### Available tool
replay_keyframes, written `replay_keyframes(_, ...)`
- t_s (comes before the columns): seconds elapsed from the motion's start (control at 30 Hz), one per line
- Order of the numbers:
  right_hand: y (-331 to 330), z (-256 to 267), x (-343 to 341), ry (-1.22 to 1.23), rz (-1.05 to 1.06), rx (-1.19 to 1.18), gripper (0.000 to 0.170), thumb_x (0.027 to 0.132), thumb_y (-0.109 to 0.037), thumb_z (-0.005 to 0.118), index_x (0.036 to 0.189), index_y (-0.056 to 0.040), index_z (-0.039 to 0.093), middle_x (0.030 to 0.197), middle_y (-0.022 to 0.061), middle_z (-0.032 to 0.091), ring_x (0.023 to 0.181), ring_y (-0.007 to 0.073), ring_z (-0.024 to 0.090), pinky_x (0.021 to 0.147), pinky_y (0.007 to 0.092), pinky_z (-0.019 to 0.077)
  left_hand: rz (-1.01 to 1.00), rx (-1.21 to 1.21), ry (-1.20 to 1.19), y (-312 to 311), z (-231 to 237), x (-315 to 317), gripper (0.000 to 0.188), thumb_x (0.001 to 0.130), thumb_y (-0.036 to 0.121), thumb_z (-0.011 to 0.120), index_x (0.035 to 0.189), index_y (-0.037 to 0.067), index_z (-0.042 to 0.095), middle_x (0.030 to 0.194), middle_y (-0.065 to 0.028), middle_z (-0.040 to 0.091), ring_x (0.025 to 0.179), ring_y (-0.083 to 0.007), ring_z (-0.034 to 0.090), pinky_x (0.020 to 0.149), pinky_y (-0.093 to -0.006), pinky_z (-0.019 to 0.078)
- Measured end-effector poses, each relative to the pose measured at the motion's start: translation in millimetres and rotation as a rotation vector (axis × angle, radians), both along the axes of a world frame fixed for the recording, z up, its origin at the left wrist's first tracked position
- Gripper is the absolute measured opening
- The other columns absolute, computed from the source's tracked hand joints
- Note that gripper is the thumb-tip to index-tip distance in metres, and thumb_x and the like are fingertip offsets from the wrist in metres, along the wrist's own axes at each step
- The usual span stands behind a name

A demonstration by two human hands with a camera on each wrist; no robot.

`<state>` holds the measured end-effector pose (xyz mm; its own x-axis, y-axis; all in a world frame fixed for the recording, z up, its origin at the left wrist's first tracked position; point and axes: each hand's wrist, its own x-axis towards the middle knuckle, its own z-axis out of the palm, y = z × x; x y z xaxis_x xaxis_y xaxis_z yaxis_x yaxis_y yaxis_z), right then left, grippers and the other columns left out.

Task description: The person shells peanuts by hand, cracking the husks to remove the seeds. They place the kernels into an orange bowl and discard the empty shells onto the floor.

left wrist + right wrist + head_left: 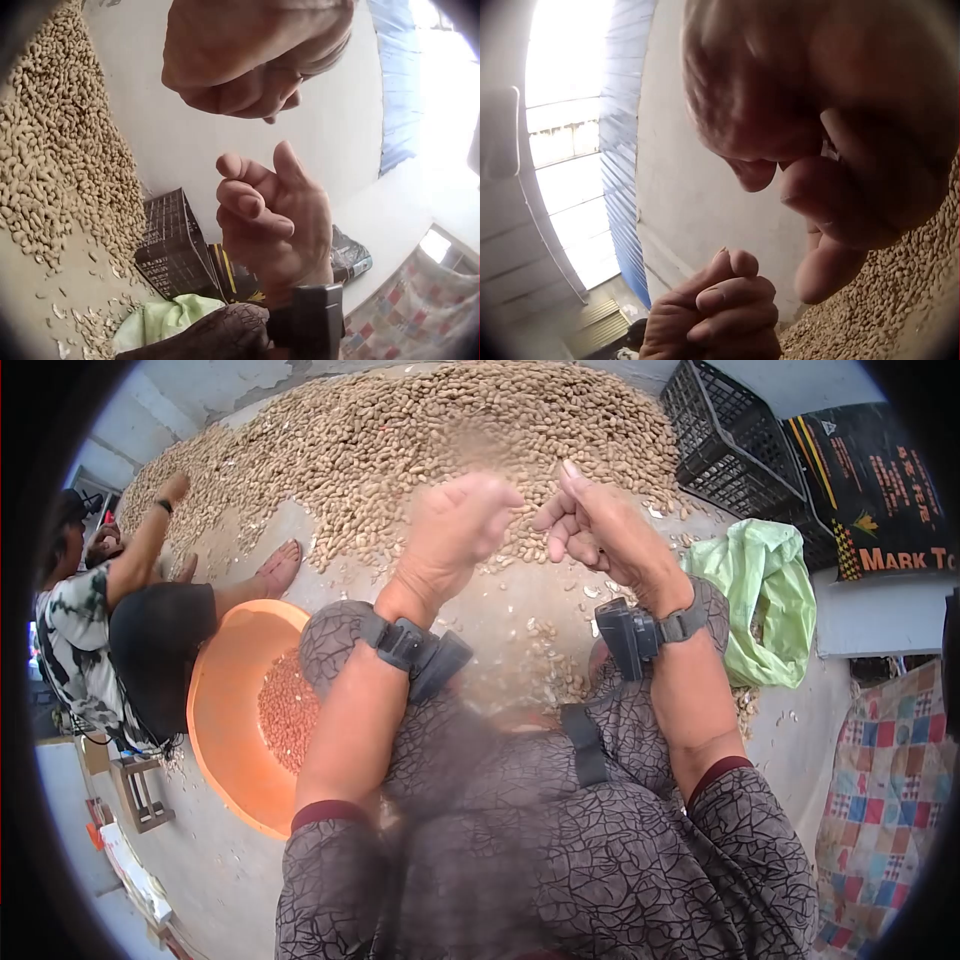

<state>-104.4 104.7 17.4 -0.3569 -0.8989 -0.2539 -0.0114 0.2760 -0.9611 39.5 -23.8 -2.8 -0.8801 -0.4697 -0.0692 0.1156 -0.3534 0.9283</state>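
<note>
My left hand, motion-blurred in the head view, is raised in front of the peanut heap. Its fingers are curled in and the thumb lies by the index finger, as the right wrist view shows of this hand; no object shows in it. Apart from it, across a small gap, my right hand has its thumb up and fingers loosely bent. The palm side of this right hand faces the left wrist camera, and nothing shows in it. Shells and loose peanuts lie on the floor below.
At left stands an orange basin with shelled red peanuts. Another person sits beyond it, reaching at the heap. On the right are a green sack, a black crate and a black printed bag.
</note>
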Motion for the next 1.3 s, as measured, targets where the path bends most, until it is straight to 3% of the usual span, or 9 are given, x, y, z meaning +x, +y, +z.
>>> replay_keyframes(0.1, -3, -5, 5, -0.188, -0.043, 0.059, 0.051, 0.091, -0.051, 0.036, 0.089, -0.0041, 0.056, 0.058, 0.0051, 0.056, 0.043, 0.0054, 0.035, 0.04, 0.0195, 0.029, -0.087, -0.275, -0.084, 14, 1, -6, 0.023, 0.091, 0.018, 0.051, 0.099, -0.001, 0.06, 0.065, 0.003, 0.053, 0.05, -0.0019, 0.04, 0.043, -0.0133, 0.0308)
replay_keyframes(0.2, -6, -9, 13, -0.366, -0.096, -0.019, 0.04, 0.094, -0.049, 0.033, 0.082, -0.0122, 0.043, 0.055, 0.0008, 0.049, 0.041, 0.0032, 0.031, 0.037, 0.0161, 0.0217, -0.172, -0.394, -0.104, 28, 3, -10, 0.022, 0.089, 0.017, 0.053, 0.103, 0.001, 0.061, 0.069, 0.0051, 0.055, 0.055, -0.0013, 0.044, 0.048, -0.015, 0.0364)
replay_keyframes(0.37, -6, -15, 18, -0.308, -0.075, -0.004, 0.042, 0.093, -0.052, 0.032, 0.083, -0.0123, 0.042, 0.06, -0.0003, 0.05, 0.042, 0.0027, 0.033, 0.037, 0.0161, 0.0221, -0.243, -0.512, -0.1, 35, 0, -10, 0.017, 0.088, 0.014, 0.053, 0.097, 0.001, 0.06, 0.077, 0.0017, 0.062, 0.06, -0.0018, 0.048, 0.054, -0.0179, 0.0414)
replay_keyframes(0.47, -6, -11, 22, -0.31, -0.068, 0.027, 0.046, 0.093, -0.053, 0.03, 0.086, -0.0109, 0.046, 0.062, 0.0006, 0.052, 0.044, 0.0029, 0.038, 0.037, 0.015, 0.0231, -0.234, -0.378, -0.184, 26, -13, -14, 0.015, 0.088, 0.012, 0.053, 0.098, 0.002, 0.058, 0.079, -0.0006, 0.063, 0.06, -0.002, 0.048, 0.054, -0.018, 0.0414)
replay_keyframes(0.63, -6, 0, 28, -0.316, -0.1, 0.062, 0.057, 0.093, -0.055, 0.026, 0.089, -0.0054, 0.054, 0.063, 0.0031, 0.056, 0.049, 0.0042, 0.046, 0.039, 0.0135, 0.0277, -0.312, -0.427, -0.185, 21, -9, -13, 0.014, 0.088, 0.012, 0.052, 0.099, 0.003, 0.056, 0.078, -0.0023, 0.063, 0.061, -0.0019, 0.049, 0.053, -0.0177, 0.0404)
replay_keyframes(0.7, -2, 3, 26, -0.31, 0.03, 0.055, 0.064, 0.092, -0.057, 0.025, 0.088, -0.0014, 0.057, 0.065, 0.0044, 0.058, 0.051, 0.0051, 0.049, 0.04, 0.0144, 0.0306, -0.35, -0.446, -0.21, 19, -9, -12, 0.014, 0.088, 0.012, 0.052, 0.098, 0.004, 0.055, 0.078, -0.0029, 0.064, 0.062, -0.0018, 0.049, 0.053, -0.0177, 0.0401)
replay_keyframes(0.8, -2, 3, 27, -0.342, 0.022, 0.043, 0.063, 0.092, -0.056, 0.026, 0.088, -0.0005, 0.056, 0.065, 0.0069, 0.059, 0.048, 0.0079, 0.049, 0.038, 0.016, 0.0315, -0.356, -0.466, -0.216, 20, -7, -11, 0.012, 0.089, 0.014, 0.051, 0.095, 0.004, 0.055, 0.077, -0.0036, 0.063, 0.062, -0.0017, 0.049, 0.053, -0.0171, 0.0384)
replay_keyframes(0.97, -8, -20, 9, -0.373, 0.028, -0.097, 0.058, 0.093, -0.053, 0.027, 0.088, -0.0016, 0.053, 0.068, 0.0103, 0.059, 0.048, 0.0121, 0.054, 0.037, 0.0182, 0.0367, -0.283, -0.222, -0.068, 21, -1, -12, 0.018, 0.091, 0.02, 0.049, 0.087, 0.004, 0.056, 0.072, 0.0, 0.057, 0.061, -0.0025, 0.046, 0.053, -0.0164, 0.0353)
replay_keyframes(1.3, -3, -17, 8, -0.378, -0.028, -0.113, 0.054, 0.092, -0.05, 0.033, 0.092, 0.0014, 0.05, 0.076, 0.0141, 0.059, 0.049, 0.0161, 0.057, 0.036, 0.021, 0.0414, -0.289, -0.406, -0.09, 27, 1, -13, 0.017, 0.089, 0.013, 0.05, 0.093, 0.001, 0.06, 0.072, 0.0009, 0.058, 0.062, -0.0028, 0.048, 0.054, -0.0173, 0.0383)
